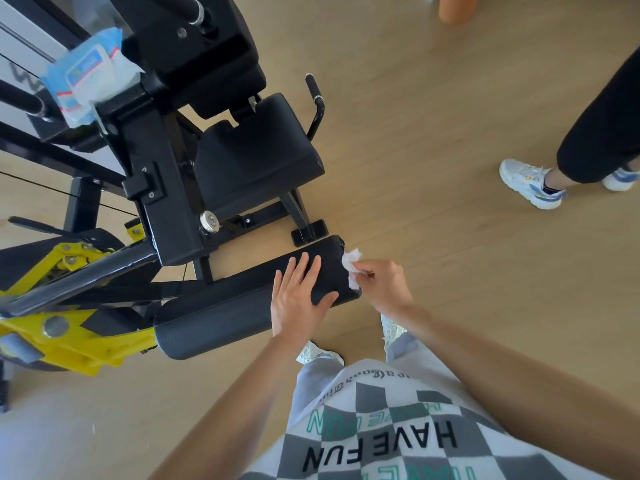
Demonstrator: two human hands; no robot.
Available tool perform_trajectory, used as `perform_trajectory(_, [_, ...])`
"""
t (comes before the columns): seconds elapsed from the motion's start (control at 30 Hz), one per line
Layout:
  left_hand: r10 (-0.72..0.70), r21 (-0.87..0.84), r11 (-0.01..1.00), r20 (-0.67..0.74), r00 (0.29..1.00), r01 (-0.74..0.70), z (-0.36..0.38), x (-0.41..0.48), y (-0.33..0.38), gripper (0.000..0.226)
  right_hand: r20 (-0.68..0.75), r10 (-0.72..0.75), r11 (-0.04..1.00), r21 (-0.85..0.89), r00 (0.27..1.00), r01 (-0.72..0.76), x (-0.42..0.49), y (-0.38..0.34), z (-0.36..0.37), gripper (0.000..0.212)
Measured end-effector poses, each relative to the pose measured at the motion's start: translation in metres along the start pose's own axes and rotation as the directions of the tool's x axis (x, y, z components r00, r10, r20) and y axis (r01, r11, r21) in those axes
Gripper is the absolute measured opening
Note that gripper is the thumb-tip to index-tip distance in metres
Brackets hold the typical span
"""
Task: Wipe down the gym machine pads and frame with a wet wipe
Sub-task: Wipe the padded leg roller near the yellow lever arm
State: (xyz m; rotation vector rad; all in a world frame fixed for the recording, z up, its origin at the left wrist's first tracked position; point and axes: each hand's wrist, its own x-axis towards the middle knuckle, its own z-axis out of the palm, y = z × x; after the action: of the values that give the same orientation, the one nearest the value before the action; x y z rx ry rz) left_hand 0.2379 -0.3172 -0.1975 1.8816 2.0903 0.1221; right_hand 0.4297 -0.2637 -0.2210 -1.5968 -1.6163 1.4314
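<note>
My left hand [298, 296] lies flat on the black roller pad [221, 315], fingers [302, 266] straight and slightly spread. My right hand [384, 282] curls its fingers, pinching the white wet wipe [350, 266] against the pad's right end.

A single wide-angle camera worn on the head looks steeply down over the person's own chest. The roller pad [221, 313] lies close below, near centre. The gym machine [166, 202] stretches away to the far left, and wooden floor [433, 133] fills the right.
</note>
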Motion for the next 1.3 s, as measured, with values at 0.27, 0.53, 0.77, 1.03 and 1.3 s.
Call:
perform_trajectory(0.27, [-0.041,-0.038,0.998,0.193,0.980,0.050,-0.023,0.030,-0.001,0.076,0.082,0.153,0.978,-0.153,0.985,-0.139,-0.003,0.032,-0.017,0.035])
perform_trajectory(0.53, [-0.054,-0.091,0.993,0.254,0.966,0.080,-0.033,0.042,-0.002,0.070,0.034,0.015,1.000,-0.013,0.999,-0.014,0.003,-0.013,-0.009,0.031])
perform_trajectory(0.77, [-0.049,-0.130,0.988,0.240,0.969,0.082,-0.027,0.047,-0.010,0.068,0.104,0.072,0.981,-0.185,0.992,-0.052,-0.021,0.033,0.000,0.015])
perform_trajectory(1.03, [-0.076,-0.245,0.956,0.328,0.942,0.162,-0.029,0.069,-0.024,0.059,-0.090,0.148,0.986,-0.060,0.985,-0.153,-0.003,0.005,-0.005,0.030])
perform_trajectory(1.3, [-0.016,-0.292,0.951,0.287,0.958,0.103,-0.022,0.073,-0.035,0.058,-0.084,0.208,0.966,-0.139,0.974,-0.219,-0.035,0.006,0.018,0.018])
